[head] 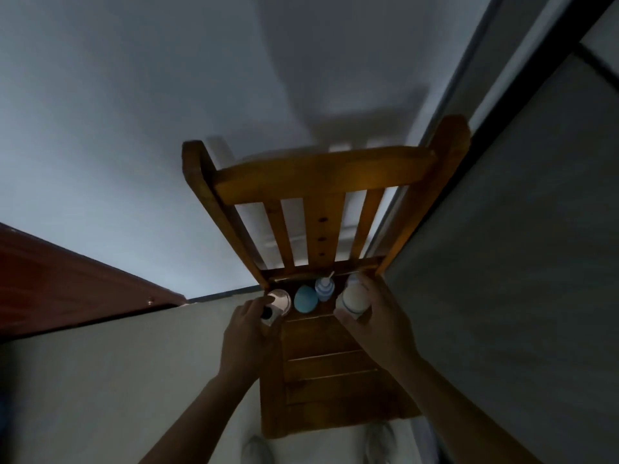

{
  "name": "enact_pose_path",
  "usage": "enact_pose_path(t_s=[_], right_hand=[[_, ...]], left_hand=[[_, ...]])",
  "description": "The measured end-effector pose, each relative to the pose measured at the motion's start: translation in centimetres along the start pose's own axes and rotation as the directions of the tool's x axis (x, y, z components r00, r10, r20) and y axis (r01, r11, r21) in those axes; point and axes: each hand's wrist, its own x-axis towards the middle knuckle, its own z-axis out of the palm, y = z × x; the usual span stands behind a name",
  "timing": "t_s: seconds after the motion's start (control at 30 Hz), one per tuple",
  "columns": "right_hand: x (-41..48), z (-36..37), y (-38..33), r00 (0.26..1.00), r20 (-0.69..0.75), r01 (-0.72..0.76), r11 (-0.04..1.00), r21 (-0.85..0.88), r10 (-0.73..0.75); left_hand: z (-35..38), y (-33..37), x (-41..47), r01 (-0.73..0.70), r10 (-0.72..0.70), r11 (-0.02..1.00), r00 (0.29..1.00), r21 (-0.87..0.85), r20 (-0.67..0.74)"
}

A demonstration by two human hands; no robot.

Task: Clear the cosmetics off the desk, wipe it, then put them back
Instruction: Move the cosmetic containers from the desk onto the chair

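Observation:
A wooden chair (321, 370) stands in front of me with cosmetics lined up at the back of its seat. My right hand (375, 324) grips a pale cream bottle (354, 298) at the right end of the row. My left hand (248, 324) holds a small item with a dark top (268, 314) at the left end, next to a shiny round-lidded jar (280, 299). Between them sit a blue round jar (305, 299) and a blue-and-white striped bottle (324, 288) with a thin white tip.
The chair back (321, 172) rises toward the white wall behind it. A dark reddish-brown wooden surface (67, 289) lies to the left and a dark grey panel (519, 262) to the right. My shoes (378, 440) show below the seat's front edge.

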Motion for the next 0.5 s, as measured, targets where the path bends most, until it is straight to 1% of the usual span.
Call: enact_pose_path(t_s=[0.1,0.17,0.23,0.33,0.4,0.5], right_hand=[[-0.1,4.7,3.6,0.999,0.011,-0.05,0.998,-0.049,0.05],[0.0,7.2,5.7,0.996,0.04,-0.082,0.994,-0.074,0.085],[0.4,10.2,7.9,0.988,0.087,-0.122,0.991,-0.062,0.127],[1.1,14.2,10.8,0.978,0.107,-0.176,0.982,-0.065,0.182],[1.4,16.0,12.1,0.978,0.068,-0.191,0.977,-0.095,0.198],[1.7,18.4,13.5,0.984,0.004,-0.173,0.972,-0.162,0.176]], left_hand=[[5.0,-3.6,0.8,0.069,-0.069,0.998,0.997,-0.014,0.031],[7.9,-5.5,1.2,0.084,-0.084,0.996,0.996,-0.009,0.041],[10.7,-7.7,1.7,0.095,-0.095,0.995,0.994,0.002,0.059],[14.3,-10.5,2.4,0.092,-0.093,0.996,0.993,0.008,0.071],[15.9,-11.5,2.7,0.08,-0.081,0.997,0.995,0.022,0.06],[18.0,-12.6,2.9,0.068,-0.069,0.996,0.997,0.053,0.032]])
